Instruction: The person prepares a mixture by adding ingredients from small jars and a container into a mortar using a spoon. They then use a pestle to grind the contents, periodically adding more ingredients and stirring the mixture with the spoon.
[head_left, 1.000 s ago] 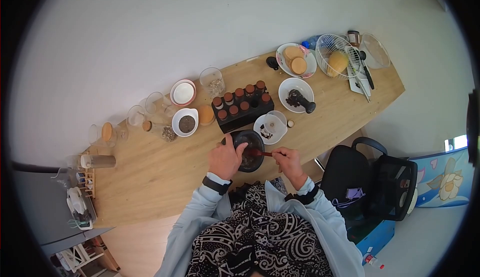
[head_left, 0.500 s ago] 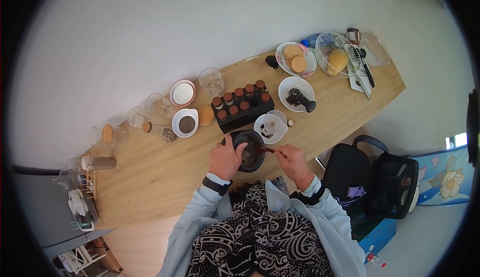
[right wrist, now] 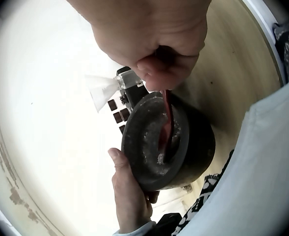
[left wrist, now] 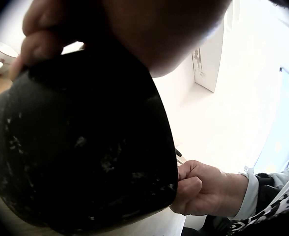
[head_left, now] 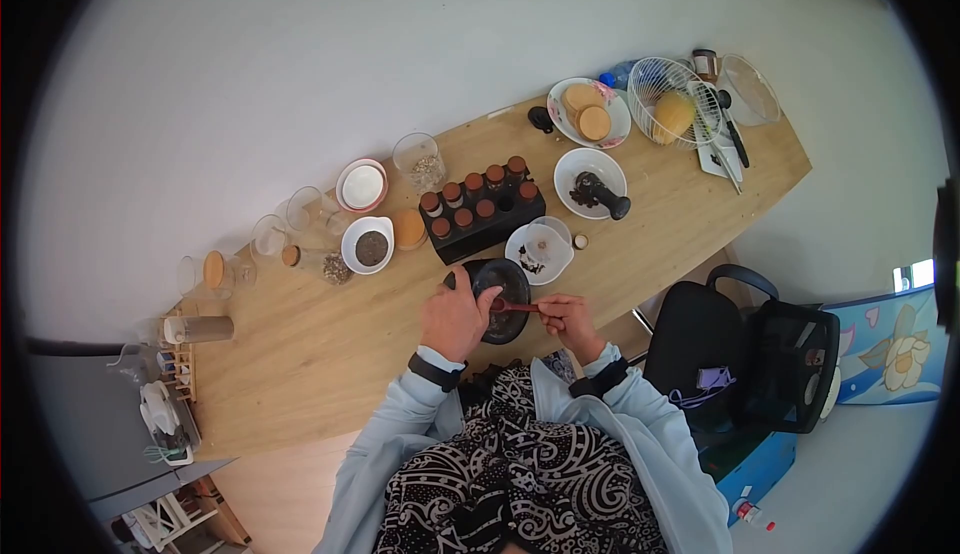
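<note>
A black stone mortar [head_left: 510, 280] is tipped at the table's front edge, its mouth turned toward the right hand in the right wrist view. My left hand [head_left: 452, 316] grips its rim, thumb over the edge; the dark outer wall [left wrist: 85, 142] fills the left wrist view. Between the fingers of my right hand [head_left: 572, 322] is the handle of a reddish-brown spoon [right wrist: 169, 115]. The spoon's bowl reaches inside the mortar, against a wall coated with greyish ground residue.
Behind the mortar stand a black rack [head_left: 465, 246] of brown-capped bottles and a white bowl [head_left: 553, 271] with a clear funnel. Farther right, a pestle [head_left: 606, 198] leans in another white bowl [head_left: 572, 162]. Dark grains fill a small bowl [head_left: 385, 228] at left. A wire basket [head_left: 650, 79] stands far right.
My right hand drew back to the right with the spoon, then came in left again, so the spoon's bowl sits farther inside the mortar. The left hand keeps its hold.
</note>
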### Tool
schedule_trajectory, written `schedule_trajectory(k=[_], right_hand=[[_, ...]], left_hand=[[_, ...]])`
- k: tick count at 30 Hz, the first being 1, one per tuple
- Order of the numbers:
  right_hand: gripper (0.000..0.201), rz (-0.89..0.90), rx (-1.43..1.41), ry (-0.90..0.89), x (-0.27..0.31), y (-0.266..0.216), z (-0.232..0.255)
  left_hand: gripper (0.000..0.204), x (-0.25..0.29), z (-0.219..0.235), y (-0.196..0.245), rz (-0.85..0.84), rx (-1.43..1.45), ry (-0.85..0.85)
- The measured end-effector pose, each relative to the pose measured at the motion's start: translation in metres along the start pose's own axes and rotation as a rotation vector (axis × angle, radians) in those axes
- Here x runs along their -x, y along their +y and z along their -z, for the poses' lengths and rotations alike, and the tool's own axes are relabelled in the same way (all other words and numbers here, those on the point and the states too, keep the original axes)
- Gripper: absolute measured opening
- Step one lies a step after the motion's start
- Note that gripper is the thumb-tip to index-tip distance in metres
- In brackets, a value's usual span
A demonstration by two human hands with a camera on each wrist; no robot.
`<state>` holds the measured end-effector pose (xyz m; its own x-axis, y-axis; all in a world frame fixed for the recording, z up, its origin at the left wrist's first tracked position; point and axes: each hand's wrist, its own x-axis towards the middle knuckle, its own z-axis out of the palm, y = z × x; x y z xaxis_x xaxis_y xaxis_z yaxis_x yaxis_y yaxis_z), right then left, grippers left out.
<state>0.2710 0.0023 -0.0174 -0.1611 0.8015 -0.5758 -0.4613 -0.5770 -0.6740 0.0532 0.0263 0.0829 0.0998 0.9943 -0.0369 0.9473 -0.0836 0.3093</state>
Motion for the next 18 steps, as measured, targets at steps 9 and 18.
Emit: schedule_trajectory(k=[9, 18], right_hand=[[0.017, -0.012, -0.064, -0.016, 0.003, -0.002, -0.001], [0.016, 0.093, -0.100, 0.026, 0.025, -0.019, 0.012]], left_hand=[[0.061, 0.000, 0.000, -0.001, 0.025, 0.022, -0.007], [0.057, -0.001, 0.000, -0.010, 0.060, 0.039, -0.007]])
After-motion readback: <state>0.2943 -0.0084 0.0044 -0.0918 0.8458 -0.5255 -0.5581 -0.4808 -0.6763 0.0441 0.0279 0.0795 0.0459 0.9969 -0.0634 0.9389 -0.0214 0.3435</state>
